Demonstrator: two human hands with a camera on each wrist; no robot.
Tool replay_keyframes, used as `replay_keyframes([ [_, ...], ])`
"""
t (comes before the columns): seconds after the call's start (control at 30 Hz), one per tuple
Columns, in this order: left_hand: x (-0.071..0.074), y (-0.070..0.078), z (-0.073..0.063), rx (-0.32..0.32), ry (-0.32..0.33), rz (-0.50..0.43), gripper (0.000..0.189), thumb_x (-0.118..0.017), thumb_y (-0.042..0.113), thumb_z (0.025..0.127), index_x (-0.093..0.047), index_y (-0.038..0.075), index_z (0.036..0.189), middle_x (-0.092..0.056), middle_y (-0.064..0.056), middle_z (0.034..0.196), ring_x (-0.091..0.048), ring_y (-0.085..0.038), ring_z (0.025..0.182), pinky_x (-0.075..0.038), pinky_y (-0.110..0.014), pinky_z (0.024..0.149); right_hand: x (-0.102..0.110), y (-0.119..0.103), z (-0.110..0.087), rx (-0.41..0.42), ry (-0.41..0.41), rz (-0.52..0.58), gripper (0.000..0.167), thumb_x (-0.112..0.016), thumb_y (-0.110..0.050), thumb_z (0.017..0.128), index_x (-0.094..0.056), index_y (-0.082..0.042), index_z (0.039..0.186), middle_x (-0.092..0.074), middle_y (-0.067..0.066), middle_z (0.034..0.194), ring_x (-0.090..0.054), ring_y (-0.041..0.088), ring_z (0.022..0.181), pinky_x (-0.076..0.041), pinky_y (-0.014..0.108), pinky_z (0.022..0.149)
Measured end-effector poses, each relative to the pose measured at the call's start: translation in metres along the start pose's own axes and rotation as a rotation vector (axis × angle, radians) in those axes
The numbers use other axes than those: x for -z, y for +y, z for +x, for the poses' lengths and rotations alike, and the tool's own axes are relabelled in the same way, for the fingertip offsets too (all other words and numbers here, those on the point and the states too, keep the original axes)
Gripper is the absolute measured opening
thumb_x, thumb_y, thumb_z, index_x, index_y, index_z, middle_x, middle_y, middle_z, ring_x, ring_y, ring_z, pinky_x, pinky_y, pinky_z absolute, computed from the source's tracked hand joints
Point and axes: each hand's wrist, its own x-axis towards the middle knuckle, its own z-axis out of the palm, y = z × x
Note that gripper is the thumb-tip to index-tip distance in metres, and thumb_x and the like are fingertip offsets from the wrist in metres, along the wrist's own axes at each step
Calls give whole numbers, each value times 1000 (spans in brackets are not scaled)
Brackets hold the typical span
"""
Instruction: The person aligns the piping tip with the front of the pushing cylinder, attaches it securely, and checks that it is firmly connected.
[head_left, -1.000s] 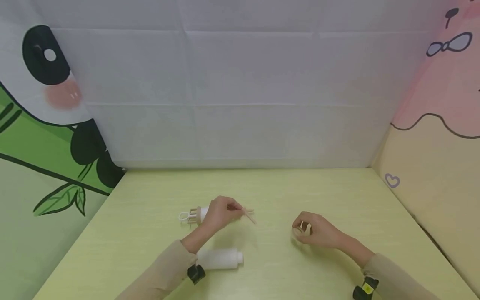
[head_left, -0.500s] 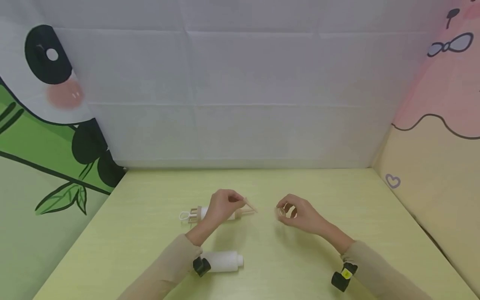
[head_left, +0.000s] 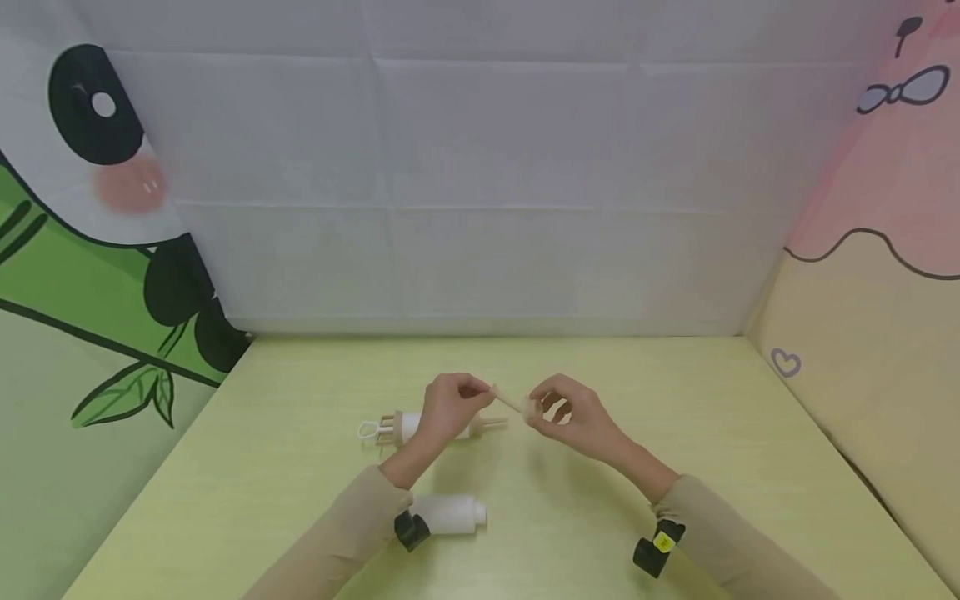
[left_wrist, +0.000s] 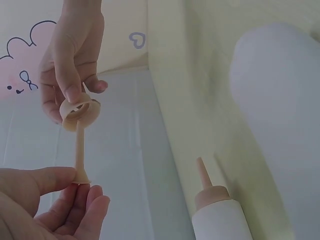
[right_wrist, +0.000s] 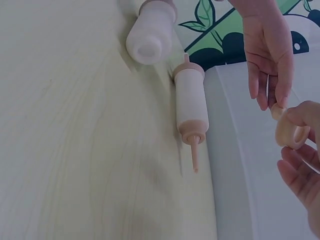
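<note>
Wears a beige left sleeve [head_left: 330, 533] and a beige right sleeve [head_left: 738, 542] at the near edge, with a black wrist device [head_left: 658, 550] on each. Has a white bottle [head_left: 450, 514] lying on its side on the bench [head_left: 637, 367], near and left of centre, neck to the right, left end hidden behind the left sleeve and its device. Farther in, raised above the bench near its middle, pinches a slim beige nozzle [left_wrist: 80, 150] by its flared base in the left grip [head_left: 450, 408], narrow end aimed right. Grasps a beige ring-shaped cap [right_wrist: 284, 134] between thumb and fingers of the right grip [head_left: 577, 417], right at the nozzle's narrow end; cannot tell whether touching. Has a second white bottle [right_wrist: 191, 100] lying on the bench beyond the first, partly hidden by the left grip, with a thin beige spout [right_wrist: 195, 155] pointing right, and a beige pronged piece [head_left: 387, 431] and white loop [head_left: 368, 431] at the left end. Faces a creased white backdrop [head_left: 487, 167] at the far edge, between a green-and-black patterned left panel [head_left: 82, 283] and a pink-and-cream right panel [head_left: 862, 333].
</note>
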Motion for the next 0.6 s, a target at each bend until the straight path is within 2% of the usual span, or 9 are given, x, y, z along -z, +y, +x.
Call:
replay_keyframes([
  [0.27,-3,5,-2,-5,11,-28,9,-69,13,79,-70,4,79,-68,-6,75,-63,-16,68,-52,-31,67,-6,-1,4,14,35,24,25,-70,6,73,-59,3,95,-59,14,89,-59,28,76,-53,36,57],
  [0.5,-6,10,-5,27,-8,-71,9,-69,13,78,-71,4,80,-68,-7,77,-64,-16,69,-52,-29,66,-10,-4,5,1,54,20,24,-69,5,75,-58,4,96,-58,15,91,-60,29,78,-53,40,59],
  [0.6,-8,10,-7,14,-12,-76,11,-69,14,79,-72,4,81,-69,-7,78,-64,-16,71,-52,-29,66,-11,-3,5,-1,60,15,24,-68,5,76,-58,4,98,-58,15,91,-59,29,79,-53,42,61],
])
